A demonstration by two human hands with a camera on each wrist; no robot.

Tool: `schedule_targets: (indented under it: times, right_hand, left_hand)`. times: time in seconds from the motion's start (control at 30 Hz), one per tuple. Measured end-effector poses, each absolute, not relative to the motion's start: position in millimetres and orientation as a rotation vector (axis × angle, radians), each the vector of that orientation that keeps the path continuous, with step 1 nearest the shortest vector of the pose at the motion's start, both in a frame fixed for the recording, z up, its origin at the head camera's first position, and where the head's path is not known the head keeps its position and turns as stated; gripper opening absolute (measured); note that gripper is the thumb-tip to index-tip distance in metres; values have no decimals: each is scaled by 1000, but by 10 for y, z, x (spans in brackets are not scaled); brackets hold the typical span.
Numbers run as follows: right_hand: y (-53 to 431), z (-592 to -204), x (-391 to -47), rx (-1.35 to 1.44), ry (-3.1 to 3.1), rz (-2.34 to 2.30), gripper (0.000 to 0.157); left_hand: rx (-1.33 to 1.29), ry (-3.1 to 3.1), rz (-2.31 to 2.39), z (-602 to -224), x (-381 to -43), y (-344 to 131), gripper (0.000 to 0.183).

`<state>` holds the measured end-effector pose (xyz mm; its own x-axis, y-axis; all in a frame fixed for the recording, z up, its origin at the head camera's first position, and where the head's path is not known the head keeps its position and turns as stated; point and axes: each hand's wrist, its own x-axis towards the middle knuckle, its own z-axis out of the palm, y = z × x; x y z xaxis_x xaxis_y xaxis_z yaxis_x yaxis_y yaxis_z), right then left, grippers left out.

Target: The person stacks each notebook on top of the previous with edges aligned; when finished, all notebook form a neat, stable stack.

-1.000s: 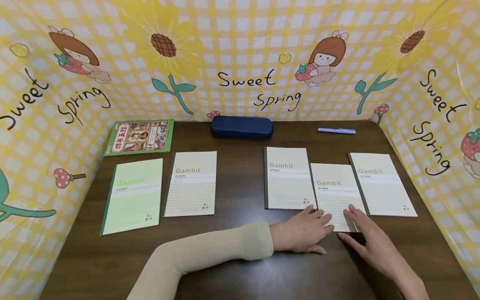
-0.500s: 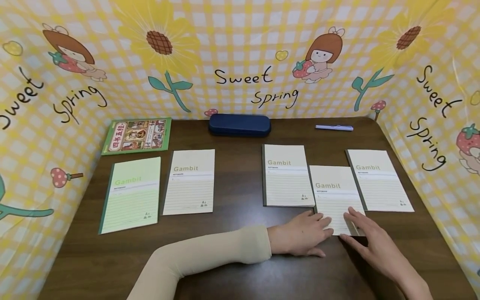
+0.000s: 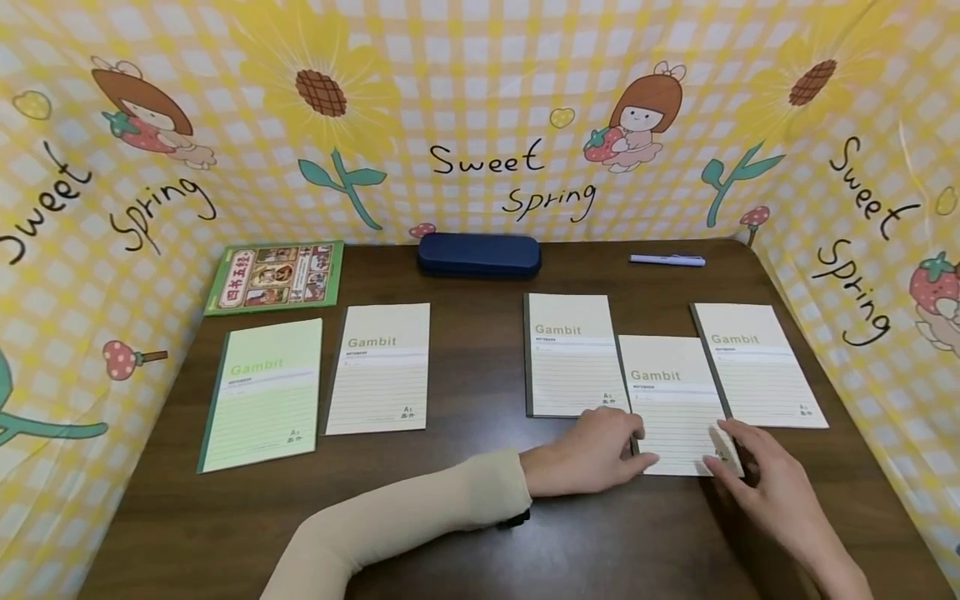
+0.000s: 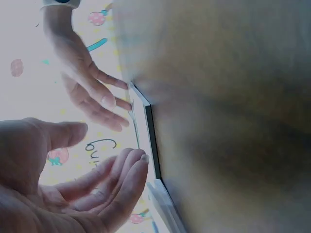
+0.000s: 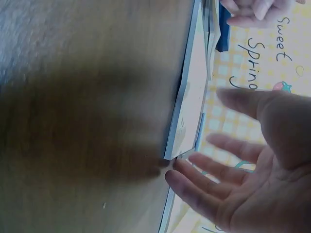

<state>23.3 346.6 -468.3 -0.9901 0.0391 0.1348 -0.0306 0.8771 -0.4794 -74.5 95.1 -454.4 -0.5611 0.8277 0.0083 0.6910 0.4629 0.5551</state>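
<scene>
A cream Gambit notebook lies on the table between both hands, set lower than its two neighbours. My left hand is at its lower left edge, the fingers loosely bent and the thumb spread apart. At the lower right edge is my right hand, its thumb and fingertips over or against the corner. In the left wrist view, the left hand has a wide gap between thumb and fingers. The right wrist view has the right hand with loosely spread fingers beside the notebook; neither hand pinches it.
Cream notebooks flank it on the left and right. Further left lie another cream notebook and a green one. Behind are a picture book, a navy case and a lavender pen.
The middle notebook has slid a little toward me. My left hand has moved from its lower face to the left edge, and my right hand has shifted to the right edge.
</scene>
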Motion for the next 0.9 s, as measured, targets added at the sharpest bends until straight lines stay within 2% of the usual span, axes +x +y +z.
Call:
schedule_targets:
  times: [0.1, 0.27, 0.4, 0.7, 0.9]
  right_hand:
    - [3495, -4641, 259, -180, -2943, 810, 51]
    - [3559, -4598, 276, -382, -3001, 826, 54]
    - [3610, -4587, 296, -462, -3028, 862, 57]
    - [3642, -4568, 298, -660, -3040, 1004, 63]
    - [3685, -4554, 254, -823, -2923, 1422, 72]
  left_hand:
    - [1103, 2406, 936, -4553, -763, 893, 30]
    - [792, 2224, 1116, -4576, -792, 806, 48]
    - [593, 2078, 1233, -4564, -786, 764, 55]
    - [228, 1631, 1533, -4573, -712, 787, 55]
    - [92, 1505, 1630, -4593, -716, 816, 49]
